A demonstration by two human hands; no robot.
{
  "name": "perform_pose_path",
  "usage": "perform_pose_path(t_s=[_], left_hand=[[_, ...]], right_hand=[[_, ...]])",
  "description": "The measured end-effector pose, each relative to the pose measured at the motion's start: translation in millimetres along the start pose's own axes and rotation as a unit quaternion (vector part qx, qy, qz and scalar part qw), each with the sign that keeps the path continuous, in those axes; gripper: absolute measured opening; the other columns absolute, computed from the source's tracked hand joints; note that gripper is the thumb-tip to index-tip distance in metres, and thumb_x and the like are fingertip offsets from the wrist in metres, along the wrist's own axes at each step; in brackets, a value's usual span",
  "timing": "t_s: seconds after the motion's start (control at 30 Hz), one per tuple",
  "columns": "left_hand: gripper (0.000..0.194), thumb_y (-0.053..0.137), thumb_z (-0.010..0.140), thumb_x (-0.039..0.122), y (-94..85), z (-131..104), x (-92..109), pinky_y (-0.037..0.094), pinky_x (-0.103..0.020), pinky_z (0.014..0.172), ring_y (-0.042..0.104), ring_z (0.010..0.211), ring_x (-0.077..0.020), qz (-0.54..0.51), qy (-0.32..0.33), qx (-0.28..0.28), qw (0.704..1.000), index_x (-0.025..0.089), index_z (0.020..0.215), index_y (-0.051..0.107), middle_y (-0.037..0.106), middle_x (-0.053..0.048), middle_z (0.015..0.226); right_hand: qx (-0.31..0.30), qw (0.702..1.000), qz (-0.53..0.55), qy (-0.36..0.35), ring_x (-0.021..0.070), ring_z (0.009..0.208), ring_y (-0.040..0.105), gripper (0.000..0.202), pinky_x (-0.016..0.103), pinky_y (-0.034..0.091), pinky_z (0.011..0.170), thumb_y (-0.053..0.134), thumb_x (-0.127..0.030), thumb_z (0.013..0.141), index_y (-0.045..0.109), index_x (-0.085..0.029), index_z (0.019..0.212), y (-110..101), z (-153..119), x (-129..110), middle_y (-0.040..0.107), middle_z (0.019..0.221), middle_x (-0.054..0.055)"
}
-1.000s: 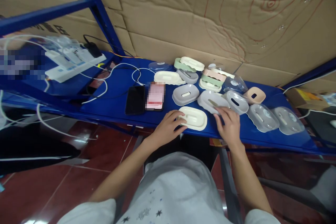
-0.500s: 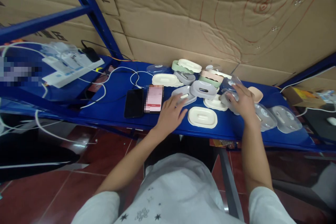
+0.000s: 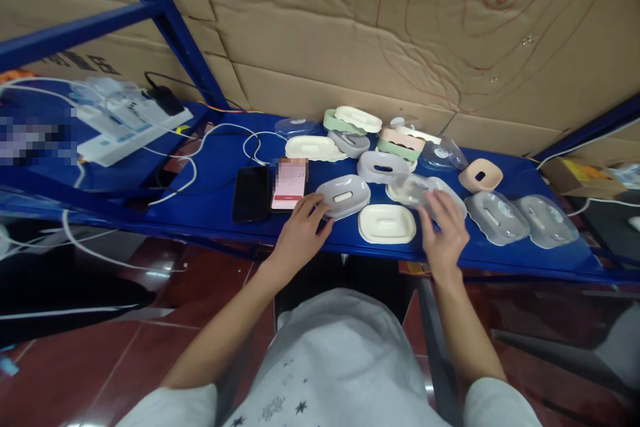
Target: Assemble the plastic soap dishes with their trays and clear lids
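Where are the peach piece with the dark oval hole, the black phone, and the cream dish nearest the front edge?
Peach piece [image 3: 489, 178]: head view, wall right of the hole.
Black phone [image 3: 251, 195]: head view, mid-screen.
Cream dish [image 3: 387, 235]: head view, front rim.

The person wore a pale grey, loose top [image 3: 330, 360] with short sleeves [image 3: 173, 407] that ended near the elbows. Its cloth looked plain and softly creased over the middle, with small dark star shapes [image 3: 301, 407] and a fainter, flower-like motif [image 3: 273, 408] printed at the lower left. Both hands [image 3: 299, 233] were bare, without gloves, and the forearms were uncovered. Dark cloth [image 3: 350, 275] showed over the lap.
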State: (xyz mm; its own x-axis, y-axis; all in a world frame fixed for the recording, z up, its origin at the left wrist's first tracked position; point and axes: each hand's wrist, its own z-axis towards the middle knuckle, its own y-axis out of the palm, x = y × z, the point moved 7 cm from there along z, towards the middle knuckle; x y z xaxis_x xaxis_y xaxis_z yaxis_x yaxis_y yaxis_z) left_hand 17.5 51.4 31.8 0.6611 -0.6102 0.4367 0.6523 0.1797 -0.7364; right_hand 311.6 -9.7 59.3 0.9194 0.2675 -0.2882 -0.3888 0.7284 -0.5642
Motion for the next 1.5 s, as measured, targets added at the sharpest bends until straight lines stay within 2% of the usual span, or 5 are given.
perform_pose_path(t_s=[0.17,0.57,0.77,1.2,1.5], left_hand=[[0.013,0.069,0.103,0.028,-11.6,-21.9,3.1,0.057,-0.053,0.112,0.064,0.129,-0.0333,0.041,-0.023,0.046,0.998,0.021,0.114,0.067,0.067,-0.014,0.13],[0.019,0.071,0.1,0.022,-5.3,-40.0,10.3,0.055,-0.049,0.118,0.062,0.136,-0.0279,-0.091,0.037,0.028,0.995,0.022,0.117,0.063,0.063,-0.012,0.14],[0.068,0.073,0.099,0.024,0.9,-43.9,0.8,0.053,-0.052,0.12,0.043,0.158,-0.032,-0.155,0.01,0.046,0.987,0.028,0.158,0.04,0.035,-0.018,0.171],[0.066,0.07,0.104,0.035,7.7,-47.6,3.8,0.052,-0.051,0.122,0.053,0.152,-0.0308,-0.112,0.013,-0.033,0.993,0.035,0.164,0.043,0.032,-0.013,0.176],[0.072,0.075,0.088,0.014,7.7,-21.5,-5.8,0.053,-0.05,0.121,0.049,0.153,-0.0322,-0.11,0.003,-0.13,0.985,0.03,0.154,0.052,0.041,-0.014,0.167]], right_hand=[[-0.056,0.995,0.075,-0.034,0.0292,0.129,0.069,0.046,0.057,0.055,0.116,0.061,-0.022,0.105,0.064,-0.038,0.148,27.8,-43.7,-64.1,0.074,0.133,0.008],[-0.008,0.994,0.101,-0.04,0.0287,0.123,0.068,0.035,0.052,0.057,0.108,0.071,-0.026,0.101,0.071,-0.029,0.137,25.8,-15.6,-45.9,0.072,0.129,0.011],[-0.126,0.965,0.186,-0.138,0.0284,0.137,0.062,0.043,0.058,0.051,0.12,0.063,-0.02,0.104,0.064,-0.028,0.146,48.8,-27.5,-85.2,0.067,0.141,0.013],[-0.157,0.96,0.142,-0.183,0.0307,0.147,0.054,0.062,0.06,0.049,0.12,0.063,-0.021,0.105,0.047,-0.033,0.164,50.2,-40.1,-91.8,0.059,0.155,0.014],[-0.266,0.934,0.072,-0.229,0.0327,0.138,0.062,0.051,0.051,0.062,0.106,0.066,-0.034,0.104,0.061,-0.03,0.154,56.7,-19.9,-63.1,0.065,0.151,0.011]])
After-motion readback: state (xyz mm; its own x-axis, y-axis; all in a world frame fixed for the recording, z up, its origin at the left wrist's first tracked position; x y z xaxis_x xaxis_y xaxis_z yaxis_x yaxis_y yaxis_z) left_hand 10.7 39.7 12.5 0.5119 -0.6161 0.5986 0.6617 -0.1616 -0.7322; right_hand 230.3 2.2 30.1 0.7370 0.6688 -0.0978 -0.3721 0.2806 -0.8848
